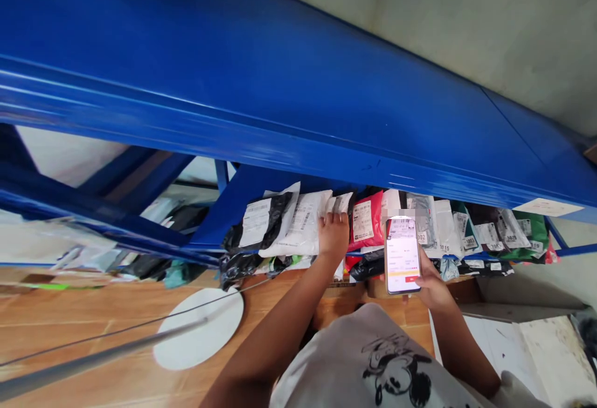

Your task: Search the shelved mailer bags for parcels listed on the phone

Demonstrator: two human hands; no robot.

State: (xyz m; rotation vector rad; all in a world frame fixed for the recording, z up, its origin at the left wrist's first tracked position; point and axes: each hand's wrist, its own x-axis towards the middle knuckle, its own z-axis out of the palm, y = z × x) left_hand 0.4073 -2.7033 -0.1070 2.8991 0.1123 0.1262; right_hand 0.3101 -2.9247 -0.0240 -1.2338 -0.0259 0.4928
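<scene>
Left hand (333, 232) fingers spread on white mailer bag (304, 229), shelf's front edge | right hand (426, 283) gripped smartphone (402, 255) | bag looked soft, light, slippery; pinch its top edge.

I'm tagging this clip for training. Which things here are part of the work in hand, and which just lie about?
In hand:
- left hand on the white parcel
- right hand holding the phone
- row of labelled parcels

Lying about:
- round white stand base
- metal pole
- blue shelf
</scene>
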